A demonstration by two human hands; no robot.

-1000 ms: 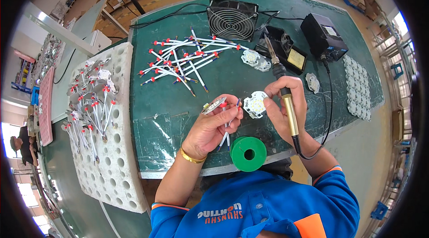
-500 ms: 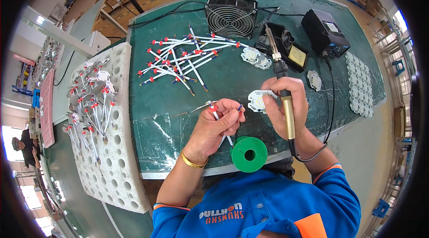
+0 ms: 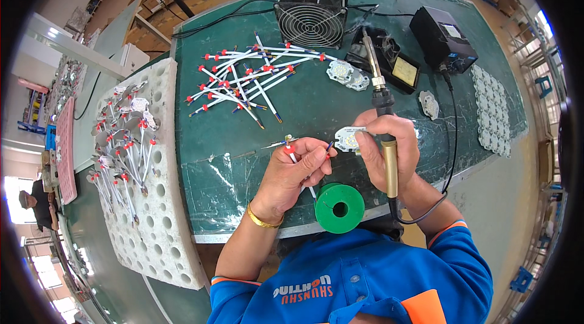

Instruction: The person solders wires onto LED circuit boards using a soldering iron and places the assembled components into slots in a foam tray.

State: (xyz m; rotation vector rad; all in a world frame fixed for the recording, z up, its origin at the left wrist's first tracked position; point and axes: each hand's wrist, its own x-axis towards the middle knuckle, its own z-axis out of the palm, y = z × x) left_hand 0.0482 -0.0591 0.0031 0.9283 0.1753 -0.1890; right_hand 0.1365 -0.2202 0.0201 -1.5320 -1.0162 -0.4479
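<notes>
My left hand (image 3: 295, 175) is closed on a white cable (image 3: 292, 155) with a red collar. A dark blue wire end sticks out between thumb and fingers, and the cable's lower part emerges below the palm. My right hand (image 3: 398, 148) grips a soldering iron (image 3: 383, 100), its tip pointing away from me. The same hand's thumb and fingers also pinch a white LED circuit board (image 3: 345, 140), close to the left fingertips but apart from them. By the table's near edge, just below my hands, is a green solder spool (image 3: 328, 222).
Loose white cables (image 3: 258, 93) lie piled at the far left. Behind stand a fan (image 3: 311, 23), an iron stand with sponge (image 3: 404, 72) and a black soldering station (image 3: 441, 38). LED boards (image 3: 491, 111) lie at right. A foam block (image 3: 159, 227) at left carries finished-looking cable-and-board pieces.
The LED board in my right hand has shifted slightly left, nearer the left fingertips. The soldering iron has moved a little with it. Both hands keep their hold.
</notes>
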